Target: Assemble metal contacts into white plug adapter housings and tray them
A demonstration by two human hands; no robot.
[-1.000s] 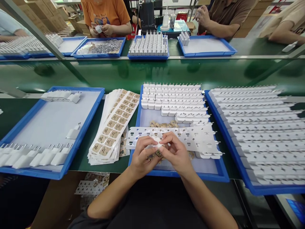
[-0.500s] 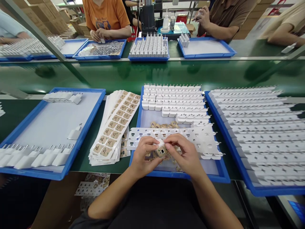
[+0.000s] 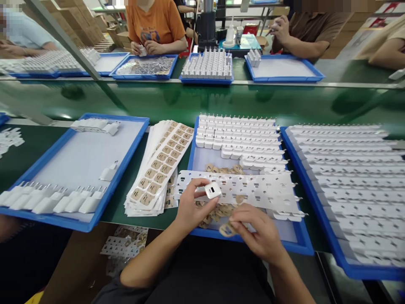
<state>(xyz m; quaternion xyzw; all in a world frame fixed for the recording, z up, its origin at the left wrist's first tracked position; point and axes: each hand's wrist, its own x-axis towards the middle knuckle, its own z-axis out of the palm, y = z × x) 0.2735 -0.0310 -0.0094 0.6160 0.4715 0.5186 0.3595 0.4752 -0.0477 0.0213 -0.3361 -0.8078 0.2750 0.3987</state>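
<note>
A small white plastic charger plug [image 3: 213, 190] is pinched by the left hand [image 3: 193, 207] above the middle blue tray [image 3: 247, 244]; light, rigid, smooth, best gripped by its sides. A tan peeled sticker [image 3: 226, 229], flimsy, is held in the right hand [image 3: 259, 234] fingers.

My left hand [image 3: 193, 209] holds a charger [image 3: 213, 190] over the middle tray [image 3: 253, 244]; my right hand [image 3: 257, 234] is just right of it, nearer me. Sticker sheets [image 3: 160, 166] lie left of that tray, between 2 trays.
</note>
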